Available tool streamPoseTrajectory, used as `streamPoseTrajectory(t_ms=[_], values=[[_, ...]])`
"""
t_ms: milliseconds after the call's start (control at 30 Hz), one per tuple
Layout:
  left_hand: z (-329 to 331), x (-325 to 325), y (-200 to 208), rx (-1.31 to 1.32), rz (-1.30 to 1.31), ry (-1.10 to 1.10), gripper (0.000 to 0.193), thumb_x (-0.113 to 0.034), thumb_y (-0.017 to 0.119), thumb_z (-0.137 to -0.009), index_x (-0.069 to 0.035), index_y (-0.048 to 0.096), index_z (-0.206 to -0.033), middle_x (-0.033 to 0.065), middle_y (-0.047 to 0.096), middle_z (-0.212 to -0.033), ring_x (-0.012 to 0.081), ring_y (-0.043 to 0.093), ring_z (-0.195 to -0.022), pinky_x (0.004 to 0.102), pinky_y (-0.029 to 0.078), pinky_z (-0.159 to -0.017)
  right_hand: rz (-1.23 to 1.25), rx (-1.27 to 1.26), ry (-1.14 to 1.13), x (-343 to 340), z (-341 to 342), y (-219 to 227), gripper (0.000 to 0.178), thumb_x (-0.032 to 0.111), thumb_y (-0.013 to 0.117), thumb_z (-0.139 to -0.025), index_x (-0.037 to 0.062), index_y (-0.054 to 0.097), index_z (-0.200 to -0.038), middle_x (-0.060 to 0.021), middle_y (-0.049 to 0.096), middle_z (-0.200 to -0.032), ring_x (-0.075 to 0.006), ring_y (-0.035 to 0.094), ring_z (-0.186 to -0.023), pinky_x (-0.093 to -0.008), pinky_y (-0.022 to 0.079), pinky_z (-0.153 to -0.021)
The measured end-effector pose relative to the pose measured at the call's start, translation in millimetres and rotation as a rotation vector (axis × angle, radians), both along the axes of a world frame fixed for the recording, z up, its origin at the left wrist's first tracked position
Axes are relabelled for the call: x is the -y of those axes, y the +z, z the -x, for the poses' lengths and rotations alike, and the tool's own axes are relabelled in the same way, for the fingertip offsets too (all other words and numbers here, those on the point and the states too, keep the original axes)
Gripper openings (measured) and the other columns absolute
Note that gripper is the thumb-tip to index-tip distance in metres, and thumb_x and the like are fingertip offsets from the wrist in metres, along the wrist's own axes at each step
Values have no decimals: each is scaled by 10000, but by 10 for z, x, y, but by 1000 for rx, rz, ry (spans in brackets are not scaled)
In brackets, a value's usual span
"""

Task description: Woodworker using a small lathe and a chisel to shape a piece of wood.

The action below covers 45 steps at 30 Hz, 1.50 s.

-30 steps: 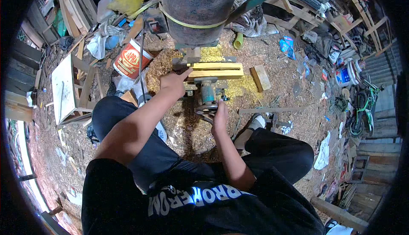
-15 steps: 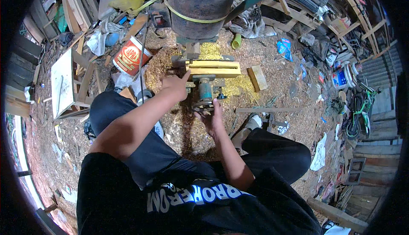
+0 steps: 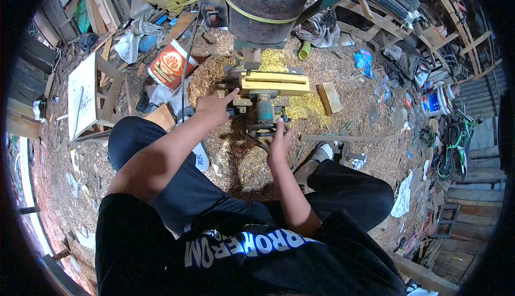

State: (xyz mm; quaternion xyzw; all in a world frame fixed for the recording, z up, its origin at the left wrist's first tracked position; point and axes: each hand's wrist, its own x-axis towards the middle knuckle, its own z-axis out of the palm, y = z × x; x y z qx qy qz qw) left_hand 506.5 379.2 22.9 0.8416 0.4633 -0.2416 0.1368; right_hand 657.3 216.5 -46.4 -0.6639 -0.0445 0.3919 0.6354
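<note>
A yellow-lit wooden block (image 3: 274,82) with a long narrow slot along its top lies across a metal vise under a dark machine (image 3: 265,11). My left hand (image 3: 214,108) is at the block's left end, index finger stretched toward its corner; the curled fingers are partly hidden, and I see nothing held. Below the block, a green-grey metal shaft housing (image 3: 265,112) runs toward me and ends in a handwheel (image 3: 258,131). On the wheel's right side, my right hand (image 3: 279,144) grips the rim, thumb up.
A second wooden block (image 3: 329,98) lies on shavings to the right, with a thin wooden strip (image 3: 343,138) nearer me. Left of the machine stand a red-and-white bucket (image 3: 171,65) and a white-topped wooden frame (image 3: 83,97). A dark rod (image 3: 188,60) rises beside the bucket.
The whole scene has shifted slightly right in view. My right hand has turned and come round to the wheel's right side. My left hand has drawn slightly back from the block's end.
</note>
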Motion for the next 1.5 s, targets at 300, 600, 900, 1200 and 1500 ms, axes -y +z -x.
streamPoseTrajectory(t_ms=[300,600,900,1200,1500], values=[[-9,-27,-38,23,-34,-30,894,-436,652,-970,-441,87,-1663,190,665,-1280,341,703,-1121,489,585,-879,119,1036,260,68,30,-157,619,379,762,-949,-14,520,-1362,-213,514,-1245,-330,542,-1159,-428,440,-1037],[-39,-137,-214,-18,-34,-60,876,-424,646,-979,-438,98,-1663,176,684,-1269,331,713,-1096,475,594,-861,-82,-429,103,-9,-69,-259,472,511,623,-1022,117,487,-1244,-140,606,-1179,-275,667,-998,-440,630,-768],[-77,-182,-291,-69,4,-62,880,-408,635,-994,-472,58,-1656,187,686,-1279,338,729,-1070,493,600,-856,117,1134,227,13,36,-220,818,462,837,-854,-46,462,-1374,-248,526,-1266,-427,535,-1151,-579,410,-1033],[-108,-180,-312,-81,51,-30,882,-424,623,-1004,-479,28,-1653,203,673,-1310,350,713,-1118,501,603,-864,4,-8,210,5,-1,-225,685,459,779,-933,53,417,-1349,-157,563,-1205,-282,611,-1111,-452,587,-812],[-97,-167,-342,-51,-18,-80,884,-435,625,-999,-441,41,-1663,206,663,-1303,358,698,-1140,498,602,-878,11,188,98,-2,-91,-390,696,500,718,-959,30,441,-1392,-216,537,-1269,-359,577,-1168,-541,511,-961]])
